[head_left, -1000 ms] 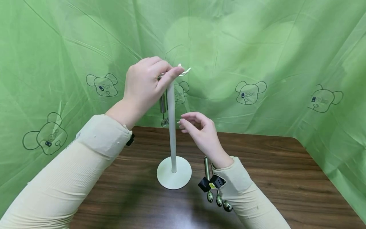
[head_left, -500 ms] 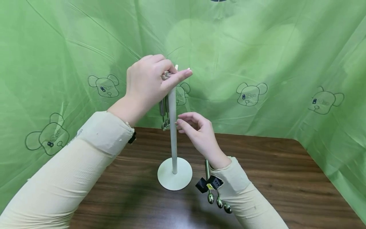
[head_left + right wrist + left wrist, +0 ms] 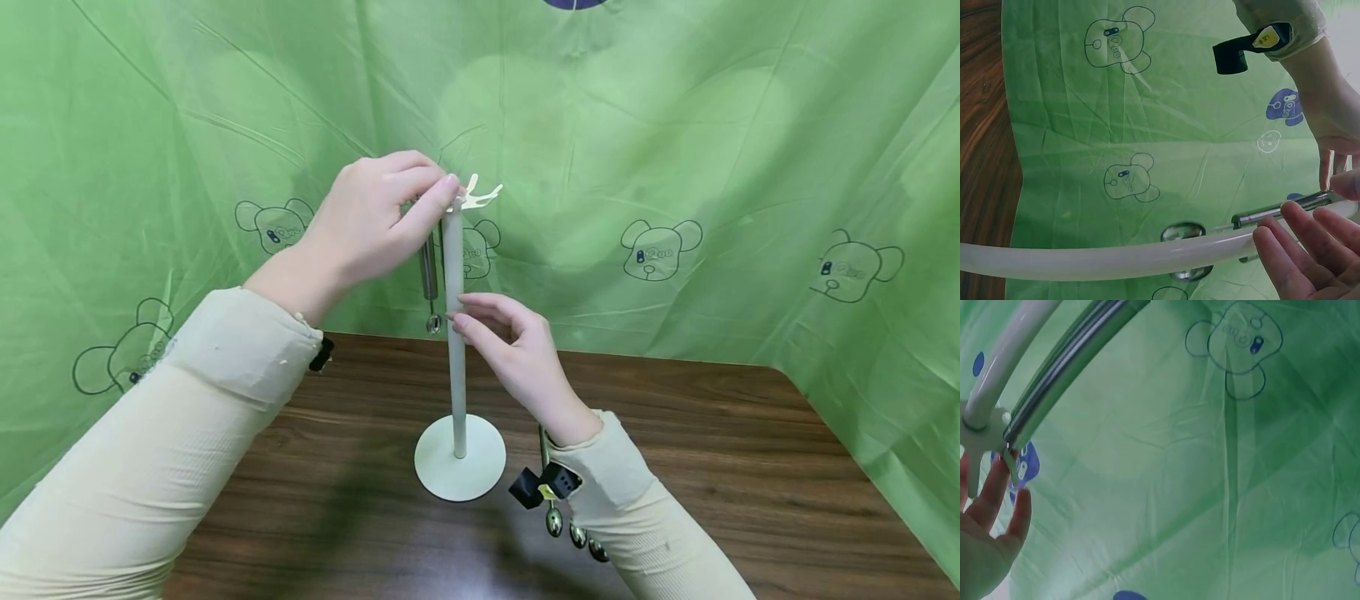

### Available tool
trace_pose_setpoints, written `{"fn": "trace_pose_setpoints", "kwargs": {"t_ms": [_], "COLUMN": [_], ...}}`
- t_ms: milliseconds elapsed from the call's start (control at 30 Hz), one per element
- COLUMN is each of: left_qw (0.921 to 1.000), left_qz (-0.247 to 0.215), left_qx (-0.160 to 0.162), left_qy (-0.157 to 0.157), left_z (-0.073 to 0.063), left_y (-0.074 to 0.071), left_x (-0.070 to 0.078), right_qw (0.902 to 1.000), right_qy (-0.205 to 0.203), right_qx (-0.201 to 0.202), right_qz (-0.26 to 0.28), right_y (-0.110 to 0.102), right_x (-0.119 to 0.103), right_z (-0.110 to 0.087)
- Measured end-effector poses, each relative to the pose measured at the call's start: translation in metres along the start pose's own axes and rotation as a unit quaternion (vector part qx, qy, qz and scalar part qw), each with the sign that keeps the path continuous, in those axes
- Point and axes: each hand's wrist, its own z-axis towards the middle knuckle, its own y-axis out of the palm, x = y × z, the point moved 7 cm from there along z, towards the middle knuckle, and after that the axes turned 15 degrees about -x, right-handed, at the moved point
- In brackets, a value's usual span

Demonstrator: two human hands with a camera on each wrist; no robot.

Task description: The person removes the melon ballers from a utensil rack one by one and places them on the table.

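Observation:
A white utensil stand rises from a round base, with pronged hooks at its top. My left hand pinches a hook prong there; its thumb and fingers meet at the hub. Beside the pole, a metal spoon hangs bowl down, its handle top hidden behind the left hand. In the right wrist view two shiny spoon bowls show on either side of the pole. Halfway up, my right hand holds its fingers loosely curved and apart, fingertips right at the pole, with nothing gripped.
On the brown wooden table, several metal spoons lie partly under the right sleeve. A green curtain with printed bear outlines surrounds the table at the back and sides. Black wrist cameras sit on the sleeves.
My left hand moves slightly left, its thumb drawing back so the right-hand hooks show again. One hanging spoon shows now where two did. The right hand comes a little left, to the pole.

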Motion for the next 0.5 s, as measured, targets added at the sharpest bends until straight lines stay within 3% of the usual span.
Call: {"fn": "trace_pose_setpoints", "kwargs": {"t_ms": [300,500], "left_qw": [0.997,0.9958], "left_qz": [0.006,0.008], "left_qx": [-0.066,-0.075], "left_qy": [-0.039,-0.052], "left_z": [0.0031,0.0057], "left_y": [0.0004,-0.0025], "left_x": [0.0,0.0028], "right_qw": [0.9994,0.9983], "right_qy": [-0.005,-0.008], "right_qx": [-0.002,0.005], "right_qz": [-0.035,-0.058], "right_y": [0.0027,0.0035], "right_x": [-0.0063,-0.009], "right_z": [0.0038,0.0047]}}
